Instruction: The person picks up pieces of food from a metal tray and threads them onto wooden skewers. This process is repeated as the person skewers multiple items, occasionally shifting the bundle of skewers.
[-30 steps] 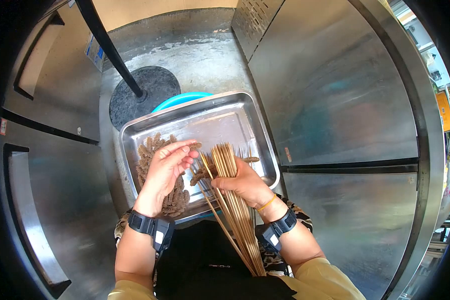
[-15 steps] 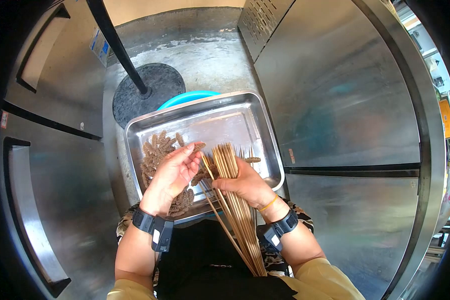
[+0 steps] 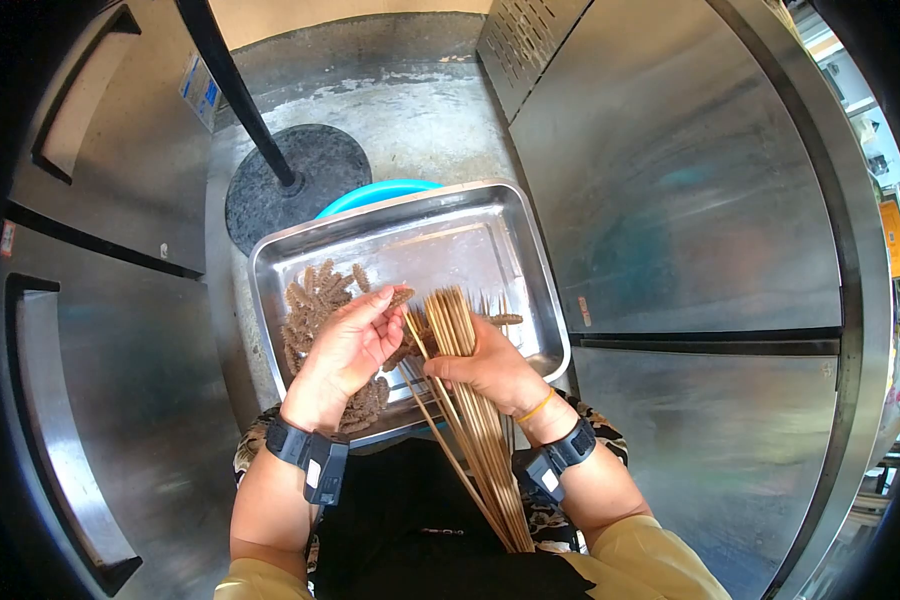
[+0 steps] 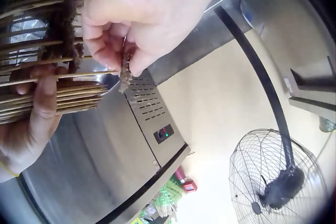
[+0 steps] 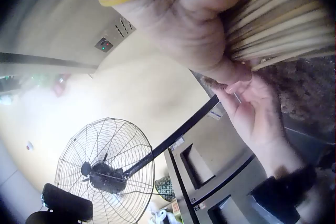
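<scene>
My left hand (image 3: 348, 340) pinches a brown, bumpy strip of food (image 4: 126, 70) between thumb and fingertips. A single thin skewer (image 4: 79, 74) reaches out from the bundle, its tip right at this strip in the left wrist view. My right hand (image 3: 492, 368) grips a thick bundle of bamboo skewers (image 3: 452, 335), points facing away from me, with the thumb across them. Beneath that hand, more brown strips (image 4: 69, 11) are threaded on skewers. A pile of loose brown strips (image 3: 315, 308) lies in the left part of the metal tray (image 3: 440, 245).
Behind the tray shows the rim of a blue basin (image 3: 380, 194). A black stand with a round base (image 3: 295, 190) rises at the back left, carrying a caged fan (image 5: 107, 174). Steel cabinets stand left (image 3: 120, 400) and right (image 3: 690, 200).
The head view has shifted slightly since a second ago. My left hand has moved a little to the right with the brown strip, closer to the skewer tips. My right hand keeps its grip on the bundle.
</scene>
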The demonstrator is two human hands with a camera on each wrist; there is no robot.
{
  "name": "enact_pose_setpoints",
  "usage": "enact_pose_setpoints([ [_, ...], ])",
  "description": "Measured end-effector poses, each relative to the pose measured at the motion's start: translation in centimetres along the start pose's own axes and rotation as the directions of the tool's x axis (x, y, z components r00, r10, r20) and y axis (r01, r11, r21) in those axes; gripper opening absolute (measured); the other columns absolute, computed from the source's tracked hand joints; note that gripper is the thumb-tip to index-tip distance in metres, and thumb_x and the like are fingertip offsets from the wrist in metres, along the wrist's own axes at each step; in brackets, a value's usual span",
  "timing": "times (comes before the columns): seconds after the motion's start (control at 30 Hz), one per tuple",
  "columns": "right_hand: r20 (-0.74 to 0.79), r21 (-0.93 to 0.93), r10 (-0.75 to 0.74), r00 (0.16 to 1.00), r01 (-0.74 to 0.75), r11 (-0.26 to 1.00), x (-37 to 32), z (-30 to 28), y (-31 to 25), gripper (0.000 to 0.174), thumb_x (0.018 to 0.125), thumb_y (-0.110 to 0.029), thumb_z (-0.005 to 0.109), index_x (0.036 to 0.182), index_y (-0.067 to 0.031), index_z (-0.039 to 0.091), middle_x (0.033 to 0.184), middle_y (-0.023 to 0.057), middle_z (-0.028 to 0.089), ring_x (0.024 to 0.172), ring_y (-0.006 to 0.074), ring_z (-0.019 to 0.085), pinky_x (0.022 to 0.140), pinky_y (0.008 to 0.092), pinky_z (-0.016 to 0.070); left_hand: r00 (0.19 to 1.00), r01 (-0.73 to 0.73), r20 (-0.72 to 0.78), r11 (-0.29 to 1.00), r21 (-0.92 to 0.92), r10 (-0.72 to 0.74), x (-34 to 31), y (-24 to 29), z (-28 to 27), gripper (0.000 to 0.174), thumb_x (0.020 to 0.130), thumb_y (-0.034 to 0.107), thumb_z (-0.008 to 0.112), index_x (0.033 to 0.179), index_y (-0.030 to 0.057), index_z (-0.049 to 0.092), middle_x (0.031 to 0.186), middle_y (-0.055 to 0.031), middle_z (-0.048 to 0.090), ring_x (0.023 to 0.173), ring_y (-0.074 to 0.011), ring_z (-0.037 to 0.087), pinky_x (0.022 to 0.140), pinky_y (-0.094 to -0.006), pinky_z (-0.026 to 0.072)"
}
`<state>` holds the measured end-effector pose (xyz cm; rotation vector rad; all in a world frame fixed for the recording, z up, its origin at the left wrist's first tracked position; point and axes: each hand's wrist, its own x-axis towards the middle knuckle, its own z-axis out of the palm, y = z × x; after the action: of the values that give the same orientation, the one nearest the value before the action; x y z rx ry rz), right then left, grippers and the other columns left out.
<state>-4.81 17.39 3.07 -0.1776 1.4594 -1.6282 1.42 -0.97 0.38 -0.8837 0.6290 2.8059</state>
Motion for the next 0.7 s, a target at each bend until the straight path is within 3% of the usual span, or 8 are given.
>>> enact_pose_setpoints([
  [0.43, 0.026, 0.017, 0.009, 1.0, -0.009, 1.0, -0.1, 0.1, -0.3, 0.035, 0.078, 0.0, 0.069, 0.108, -0.0013, 0.051, 0.082, 0.0019, 0.058, 0.066, 0.0089, 0.055, 0.059, 0.0222, 0.0462, 0.992, -0.048, -0.114, 0.993, 0.109, 0.06, 0.1, -0.5, 0.3, 0.017, 0.088, 0.016, 0.066, 0.098, 0.0025, 0.063, 0.079, -0.0019, 0.061, 0.069, -0.0071, 0.058, 0.059, -0.0169, 0.0498],
  [0.7, 0.022, 0.014, 0.036, 0.999, -0.036, 0.999, 0.0, -0.3, -0.1, 0.036, 0.077, 0.0, 0.069, 0.108, -0.0011, 0.052, 0.081, 0.0015, 0.058, 0.065, 0.0086, 0.055, 0.058, 0.0218, 0.0461, 0.984, -0.115, -0.097, 0.947, 0.299, 0.15, 0.0, -1.4, 0.6, 0.019, 0.087, 0.022, 0.067, 0.095, 0.0042, 0.067, 0.075, 0.0011, 0.06, 0.067, -0.0057, 0.056, 0.059, -0.0169, 0.0475],
])
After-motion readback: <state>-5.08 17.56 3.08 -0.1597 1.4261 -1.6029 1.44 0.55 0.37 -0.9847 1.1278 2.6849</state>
